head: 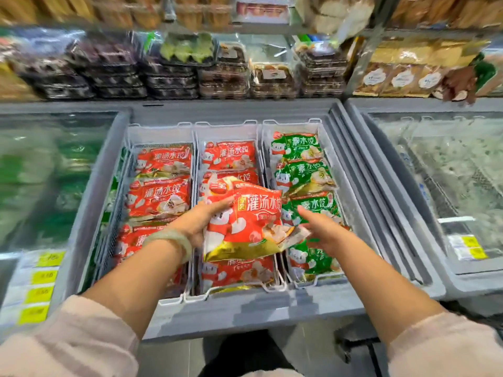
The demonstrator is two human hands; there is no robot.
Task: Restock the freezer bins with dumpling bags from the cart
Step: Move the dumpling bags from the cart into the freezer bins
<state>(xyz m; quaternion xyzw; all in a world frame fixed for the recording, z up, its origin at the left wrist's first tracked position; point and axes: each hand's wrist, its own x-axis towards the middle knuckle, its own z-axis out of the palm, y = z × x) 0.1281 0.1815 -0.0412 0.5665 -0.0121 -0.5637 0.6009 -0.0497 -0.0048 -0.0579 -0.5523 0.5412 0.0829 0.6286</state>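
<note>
An open chest freezer (pixel 239 311) fills the view, holding three white wire bins side by side. The landmark is the middle bin (pixel 200 291), stacked with red dumpling bags. The bin to its left (pixel 174 300) also holds red bags; the bin to its right (pixel 313 281) holds green ones.

Above the middle bin, the left hand (pixel 200 223) holds a red dumpling bag (pixel 250 221) by its left edge, thumb on top and fingers underneath. The bag hangs tilted, its gold bottom edge drooping toward the viewer. The right hand (pixel 324 232) is open with fingers spread, close to the bag's right corner; actual contact is unclear.

The bag looks soft and lumpy, probably fairly light, its glossy film likely slippery with frost. Holding both side edges would keep it flat for laying into the middle bin. The cart is not visible.
</note>
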